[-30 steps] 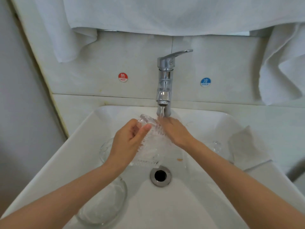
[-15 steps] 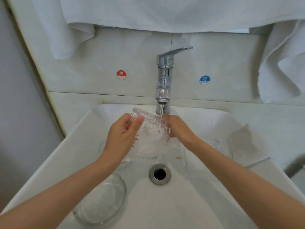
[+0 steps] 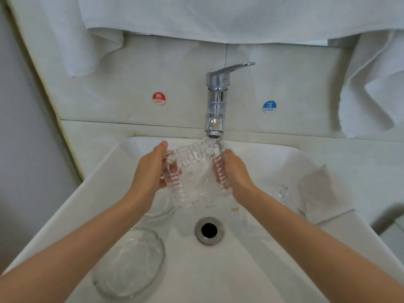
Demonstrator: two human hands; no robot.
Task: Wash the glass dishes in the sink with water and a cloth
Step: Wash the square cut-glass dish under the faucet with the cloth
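Note:
A ribbed square glass dish [image 3: 194, 171] is tilted up under the chrome tap [image 3: 215, 101], and running water hits its top edge. My left hand [image 3: 150, 169] grips its left side and my right hand [image 3: 235, 171] grips its right side, fingers curled behind the glass. A round glass bowl [image 3: 129, 263] lies in the white sink [image 3: 251, 270] at the front left. Another glass dish [image 3: 161, 206] lies partly hidden under my left wrist. A wet cloth [image 3: 321, 193] lies on the sink's right rim.
The drain [image 3: 209, 230] sits in the middle of the basin. A small glass piece [image 3: 281, 191] lies by the cloth. White towels [image 3: 371, 84] hang along the wall above, with hot [image 3: 159, 98] and cold [image 3: 269, 106] stickers beside the tap.
The dish has been raised and turned from a slant to face me under the stream. My hands moved apart to opposite sides of it.

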